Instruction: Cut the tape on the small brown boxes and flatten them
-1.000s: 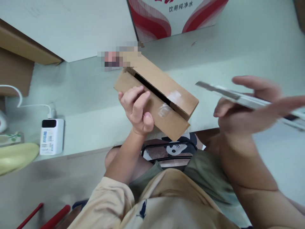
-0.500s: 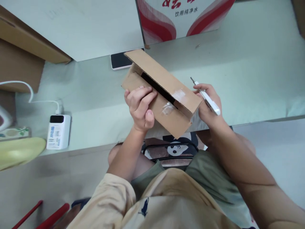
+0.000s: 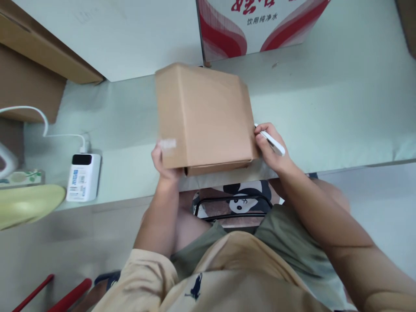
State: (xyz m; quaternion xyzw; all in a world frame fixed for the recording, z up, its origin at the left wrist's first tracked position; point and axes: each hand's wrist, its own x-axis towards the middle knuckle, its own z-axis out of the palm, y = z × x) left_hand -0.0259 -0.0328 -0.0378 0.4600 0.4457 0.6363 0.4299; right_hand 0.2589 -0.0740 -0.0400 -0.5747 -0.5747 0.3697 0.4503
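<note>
A brown cardboard box is tilted above the pale green tabletop, a wide plain face toward me. One flap with a patch of clear tape sticks out on its left. My left hand grips the box at that lower left side, most of its fingers hidden behind the flap. My right hand is closed around a white utility knife and also touches the right edge of the box. The tip of the knife lies by the box's edge, and its blade is hard to make out.
A white power bank with a plugged-in cable stands on the table at left, beside a yellow-green curved object. Behind the box are a large white panel and a red-and-white water carton.
The box has turned so its wide face is toward me and its slot is hidden. My left hand has moved left and down to its side; the box now covers most of the phone.
</note>
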